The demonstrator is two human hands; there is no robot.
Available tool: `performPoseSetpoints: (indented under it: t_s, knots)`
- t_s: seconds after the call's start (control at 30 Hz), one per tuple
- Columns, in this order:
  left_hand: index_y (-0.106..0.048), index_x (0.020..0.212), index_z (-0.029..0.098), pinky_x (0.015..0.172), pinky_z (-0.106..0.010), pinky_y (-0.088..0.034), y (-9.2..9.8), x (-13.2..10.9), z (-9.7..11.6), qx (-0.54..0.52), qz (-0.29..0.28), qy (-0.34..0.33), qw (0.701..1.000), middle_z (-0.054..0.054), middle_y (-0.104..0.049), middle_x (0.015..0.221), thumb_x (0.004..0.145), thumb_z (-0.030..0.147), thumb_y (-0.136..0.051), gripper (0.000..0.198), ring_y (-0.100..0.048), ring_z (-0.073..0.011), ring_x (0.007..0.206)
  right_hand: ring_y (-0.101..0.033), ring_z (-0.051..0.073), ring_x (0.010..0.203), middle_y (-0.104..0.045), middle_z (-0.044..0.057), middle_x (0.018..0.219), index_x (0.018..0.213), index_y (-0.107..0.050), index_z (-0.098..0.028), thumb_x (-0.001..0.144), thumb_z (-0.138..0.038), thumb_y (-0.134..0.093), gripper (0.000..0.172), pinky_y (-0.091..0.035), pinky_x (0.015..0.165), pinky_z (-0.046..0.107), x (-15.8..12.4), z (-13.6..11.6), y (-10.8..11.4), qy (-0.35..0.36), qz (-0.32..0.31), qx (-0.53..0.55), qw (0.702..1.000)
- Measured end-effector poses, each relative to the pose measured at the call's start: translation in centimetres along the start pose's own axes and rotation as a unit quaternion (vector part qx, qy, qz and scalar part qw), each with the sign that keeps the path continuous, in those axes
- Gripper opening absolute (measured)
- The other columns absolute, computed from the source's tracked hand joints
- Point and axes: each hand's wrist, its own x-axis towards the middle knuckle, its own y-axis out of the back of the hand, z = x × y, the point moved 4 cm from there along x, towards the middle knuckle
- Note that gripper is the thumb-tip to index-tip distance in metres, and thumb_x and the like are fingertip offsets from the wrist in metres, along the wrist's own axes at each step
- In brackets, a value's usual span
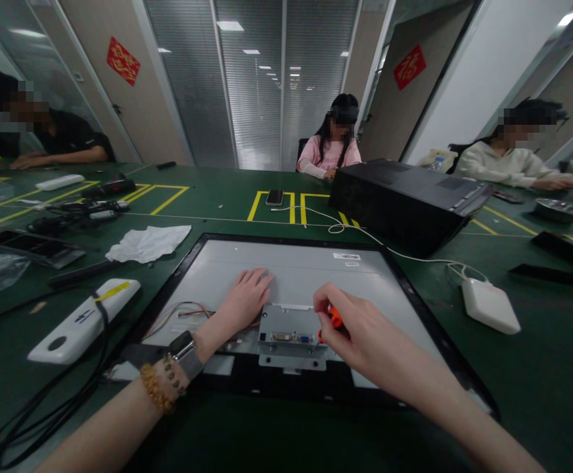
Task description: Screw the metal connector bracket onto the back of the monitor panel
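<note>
A monitor panel [296, 263] lies face down on the green table, its grey metal back up inside a black frame. Near its front edge sits a metal bracket [289, 332] with video ports. My left hand [244, 299] rests flat on the panel just left of the bracket, fingers stretched out, above some thin coloured wires [183, 310]. My right hand [353, 328] is closed around a small orange-handled screwdriver [334, 317], held at the bracket's right end. A watch and bead bracelet are on my left wrist.
A white oblong device [82, 322] with black cables lies at left, a crumpled white cloth [148, 243] behind it. A black computer case [405, 200] stands at right, a white box [489, 305] on a cable near it, a phone [275, 197] farther back. Three people sit around the table.
</note>
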Motion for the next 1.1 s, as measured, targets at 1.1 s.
performPoseSetpoints:
  t_s: [1.1]
  knots:
    - [-0.053, 0.129, 0.013, 0.106, -0.047, -0.038, -0.1, 0.0, -0.1, -0.008, 0.004, 0.001, 1.0, -0.015, -0.053, 0.135, 0.096, 0.018, -0.044, 0.035, -0.05, -0.0277, 0.124, -0.052, 0.016, 0.069, -0.053, -0.002, 0.08, 0.083, -0.041, -0.023, 0.083, -0.011, -0.051, 0.016, -0.039, 0.061, 0.03, -0.1, -0.1, 0.6, 0.002, -0.011, 0.024, 1.0]
